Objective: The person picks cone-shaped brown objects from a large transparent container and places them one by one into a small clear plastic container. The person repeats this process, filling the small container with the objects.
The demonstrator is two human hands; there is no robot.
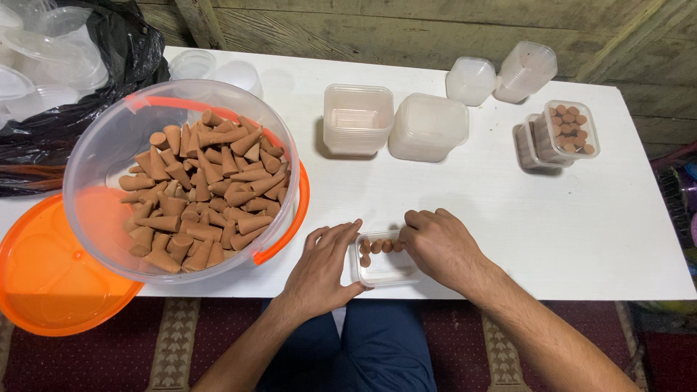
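small clear box at near table edge, a few brown cones stood along its far wall. left hand braces its side, fingers spread, holding nothing. right hand fingers curl over the row; grip hidden. big tub tilted on orange lid, within reach.

brown cones, orange lid, white table.

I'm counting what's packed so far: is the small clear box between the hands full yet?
Not full. The small clear box holds only a few brown cones along its far edge; the rest of its bottom is bare.
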